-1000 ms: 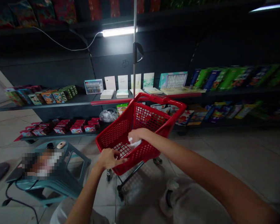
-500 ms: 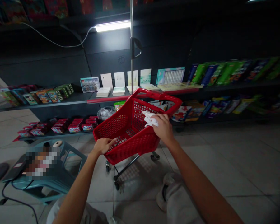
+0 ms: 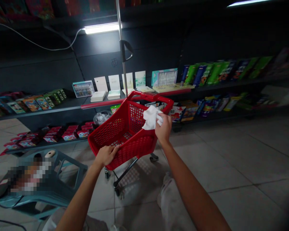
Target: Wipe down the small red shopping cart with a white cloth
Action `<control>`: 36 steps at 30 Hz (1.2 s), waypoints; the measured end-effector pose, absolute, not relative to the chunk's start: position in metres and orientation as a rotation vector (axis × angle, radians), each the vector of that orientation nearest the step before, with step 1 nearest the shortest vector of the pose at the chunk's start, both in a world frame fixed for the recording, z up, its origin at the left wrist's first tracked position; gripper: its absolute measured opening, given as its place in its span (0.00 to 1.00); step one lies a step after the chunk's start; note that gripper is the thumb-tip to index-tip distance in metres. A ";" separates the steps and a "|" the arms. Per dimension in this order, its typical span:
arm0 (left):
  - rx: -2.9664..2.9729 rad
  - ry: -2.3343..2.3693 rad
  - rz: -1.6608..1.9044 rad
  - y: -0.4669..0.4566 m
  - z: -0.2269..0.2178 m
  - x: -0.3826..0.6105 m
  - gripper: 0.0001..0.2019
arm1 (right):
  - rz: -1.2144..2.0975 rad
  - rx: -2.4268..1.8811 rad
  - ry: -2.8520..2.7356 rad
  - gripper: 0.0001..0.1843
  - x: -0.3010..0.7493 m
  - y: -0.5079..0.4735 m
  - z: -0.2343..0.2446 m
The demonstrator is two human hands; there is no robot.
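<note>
A red plastic shopping cart with perforated walls stands on the floor before me, its handle at the far right. My left hand grips the near rim, fingers hooked over the edge. Close to the handle end of that rim is my right hand, its fingers closed on a crumpled white cloth. The cloth hangs over the near rim; whether it touches the plastic I cannot tell. Inside, the basket shows its bare slotted floor.
Behind the cart runs a dark shelf with upright booklets, boxes and bagged goods. A blue-grey plastic stool bearing a blurred item stands at the left. A metal pole rises behind the basket. Red boxes line the bottom shelf.
My right hand has lifted slightly off the rim, and the white cloth is spread wider. My left hand keeps its hold on the rim. The view has shifted to the right.
</note>
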State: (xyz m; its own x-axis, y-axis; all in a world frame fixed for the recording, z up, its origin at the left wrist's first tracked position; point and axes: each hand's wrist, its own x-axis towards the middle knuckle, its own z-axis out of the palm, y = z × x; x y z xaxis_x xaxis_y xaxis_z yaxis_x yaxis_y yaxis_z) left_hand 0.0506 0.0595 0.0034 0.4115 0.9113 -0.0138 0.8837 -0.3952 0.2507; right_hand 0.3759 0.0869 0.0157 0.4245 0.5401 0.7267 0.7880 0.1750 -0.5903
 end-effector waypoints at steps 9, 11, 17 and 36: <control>2.445 1.472 0.266 0.078 0.000 0.044 0.40 | 0.092 -1.604 -1.017 0.25 0.281 0.079 -0.051; 2.418 1.469 0.269 0.083 -0.001 0.043 0.40 | 0.132 -1.500 -1.148 0.25 0.249 0.066 -0.064; 2.331 1.427 0.256 0.096 0.000 0.038 0.38 | 0.152 -1.321 -1.476 0.25 0.212 0.037 -0.072; 2.319 1.502 0.310 0.115 -0.001 0.030 0.39 | 0.053 -1.734 -1.008 0.29 0.398 0.095 -0.049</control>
